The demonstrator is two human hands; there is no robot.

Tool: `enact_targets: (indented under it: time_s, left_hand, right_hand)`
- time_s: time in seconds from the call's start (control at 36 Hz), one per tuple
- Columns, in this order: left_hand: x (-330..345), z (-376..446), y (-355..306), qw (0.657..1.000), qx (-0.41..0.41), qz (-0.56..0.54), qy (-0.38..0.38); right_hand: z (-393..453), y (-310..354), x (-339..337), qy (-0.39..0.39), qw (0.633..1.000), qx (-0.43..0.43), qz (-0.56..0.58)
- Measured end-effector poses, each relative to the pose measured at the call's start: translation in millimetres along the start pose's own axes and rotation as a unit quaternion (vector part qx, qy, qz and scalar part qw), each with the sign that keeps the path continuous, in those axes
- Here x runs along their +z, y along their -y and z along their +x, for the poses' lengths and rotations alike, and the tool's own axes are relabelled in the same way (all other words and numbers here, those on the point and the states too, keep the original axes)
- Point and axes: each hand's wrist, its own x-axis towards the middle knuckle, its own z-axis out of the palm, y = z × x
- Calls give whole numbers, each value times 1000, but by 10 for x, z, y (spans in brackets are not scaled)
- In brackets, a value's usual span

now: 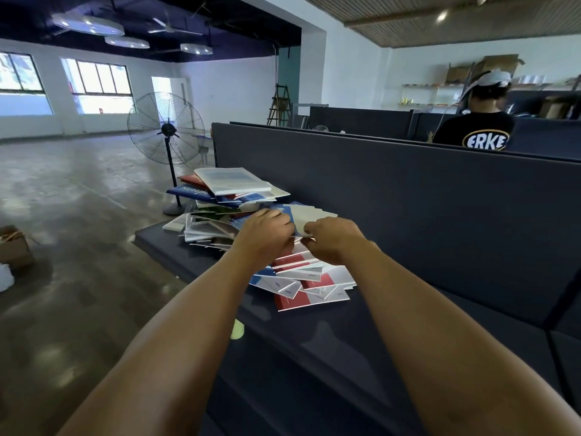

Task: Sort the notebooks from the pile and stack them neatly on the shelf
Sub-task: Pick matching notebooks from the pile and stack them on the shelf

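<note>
Two hands meet over the notebook pile (251,228) on the dark shelf (330,347). At 11 o'clock of the right hand (333,239), a grey notebook (309,219) is pinched by it. The left hand (264,236) grips the same notebook's near edge.

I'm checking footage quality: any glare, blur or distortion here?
Head view: windows blown out, glare streaks on the floor; wide-angle bending stretches the forearms at the edges; both hands, left and right, and the notebooks slightly soft.
</note>
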Motion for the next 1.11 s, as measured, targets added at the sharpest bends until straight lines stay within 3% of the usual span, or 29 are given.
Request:
enact_targets:
  time_s: [0.19,0.36,0.5,0.72,0.83,0.92,1.11]
  left_hand:
    - [60,103,-178,992,-106,-64,33]
    - [4,97,-241,988,-130,-38,72]
    - [0,46,-326,985,-135,-23,106]
    - [7,-106,-276,989,-131,-66,34]
    - [7,-199,-238,990,-135,-28,30]
    - [-34,-224,-227,995,-90,27,24]
    - [-69,-220,-307,995,-76,21,68]
  right_hand:
    - [-234,-74,35,-66,996,27,-60]
    - [-392,-152,48,-95,992,29,-80]
    - [-503,-202,88,-84,993,-11,-80]
    - [-706,-264,55,-31,996,42,-75]
    - [-786,-326,33,-44,992,86,-77]
    - [-801,-311,41,-70,989,97,-83]
    - [-768,-148,75,-93,989,105,-56]
